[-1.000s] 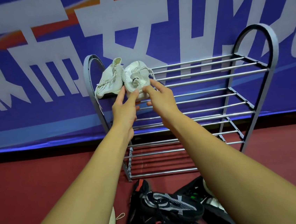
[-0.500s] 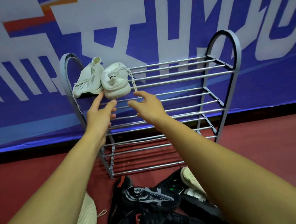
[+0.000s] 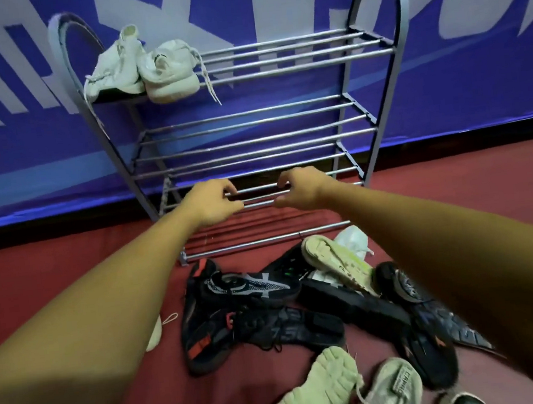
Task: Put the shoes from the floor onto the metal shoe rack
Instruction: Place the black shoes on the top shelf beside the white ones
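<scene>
Two white shoes (image 3: pixel 146 69) sit at the left end of the metal shoe rack (image 3: pixel 277 70), on its top tier. The rest, a pile of black and pale shoes (image 3: pixel 244 286), lies on the floor (image 3: pixel 34 259), so we judge the job barely begun. Our left grip (image 3: pixel 212 202) and right grip (image 3: pixel 300 188) hover near the lower bars, loosely curled and empty.

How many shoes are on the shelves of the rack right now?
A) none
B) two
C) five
B: just the white shoes sit side by side at the left end of the top shelf of the metal shoe rack; no shoe shows on its lower shelves.
</scene>
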